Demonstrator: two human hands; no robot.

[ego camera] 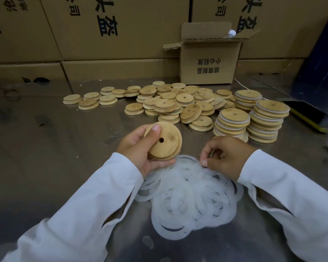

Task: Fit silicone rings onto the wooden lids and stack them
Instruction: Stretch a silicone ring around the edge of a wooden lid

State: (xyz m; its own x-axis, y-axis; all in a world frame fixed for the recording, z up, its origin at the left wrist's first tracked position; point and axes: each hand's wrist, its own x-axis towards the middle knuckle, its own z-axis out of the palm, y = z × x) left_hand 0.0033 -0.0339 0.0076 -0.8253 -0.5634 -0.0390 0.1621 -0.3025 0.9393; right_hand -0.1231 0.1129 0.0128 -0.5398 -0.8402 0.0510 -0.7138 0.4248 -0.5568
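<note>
On a steel table (64,167), centre frame, the left hand (138,150) clasps 1 wooden lid (169,146) by its rim, tilted toward the viewer. At 3 o'clock from it, the right hand (225,157) pinches a silicone ring (212,152) at the far edge of a tangled ring heap (189,195). Ringed lid stacks (269,120) lean at 2 o'clock. Likely risks: the clinging translucent rings may lift 2 together, or a sleeve may nudge a leaning stack over.

Open cardboard box (208,61) on steel table (45,148); printed cartons (102,25) behind.
</note>
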